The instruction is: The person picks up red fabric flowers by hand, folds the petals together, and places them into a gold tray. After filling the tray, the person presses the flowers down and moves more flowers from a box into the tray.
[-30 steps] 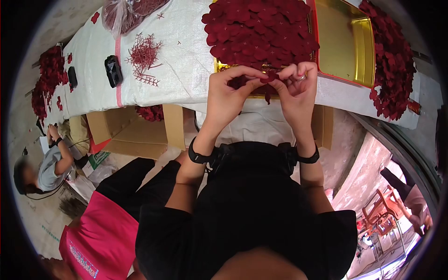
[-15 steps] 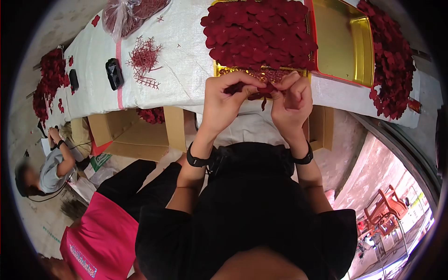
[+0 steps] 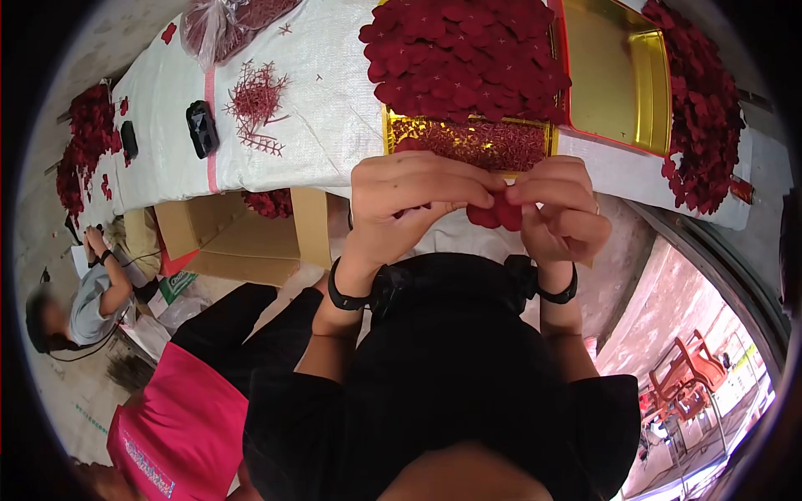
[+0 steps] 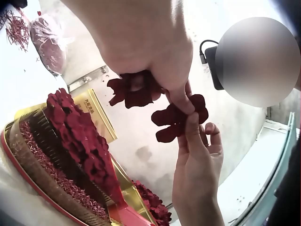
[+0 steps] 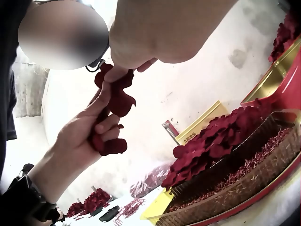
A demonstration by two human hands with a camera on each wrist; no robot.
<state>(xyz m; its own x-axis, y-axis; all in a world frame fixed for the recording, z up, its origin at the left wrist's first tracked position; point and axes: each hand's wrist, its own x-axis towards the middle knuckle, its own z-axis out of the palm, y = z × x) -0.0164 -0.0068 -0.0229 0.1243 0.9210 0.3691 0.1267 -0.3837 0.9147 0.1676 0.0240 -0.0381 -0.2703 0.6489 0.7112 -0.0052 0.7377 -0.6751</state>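
Note:
Both hands meet in front of the body, near the white-covered table's front edge. Between their fingertips is a dark red flower-shaped petal piece (image 3: 497,215) with rounded lobes. My left hand (image 3: 405,196) pinches its left side, and my right hand (image 3: 566,204) pinches it with thumb and forefinger. More dark red petal pieces (image 5: 113,146) sit under the left hand's curled fingers, partly hidden by them. Just beyond the hands, a tray (image 5: 188,214) holds small thin red stamens (image 3: 476,144). A thick heap of dark red petal pieces (image 3: 464,63) covers its far part.
Right of the heap stands a red-edged gold box (image 3: 614,79), with another petal pile (image 3: 700,117) beyond it. Farther left lie loose red stamens (image 3: 259,96), a black object (image 3: 202,129) and a plastic bag (image 3: 230,33). A cardboard box (image 3: 242,238) is under the table; people sit at left.
Both hands have come back toward the body with the petal piece, which now hangs lobes-down between them. More of the stamen tray shows beyond the fingers.

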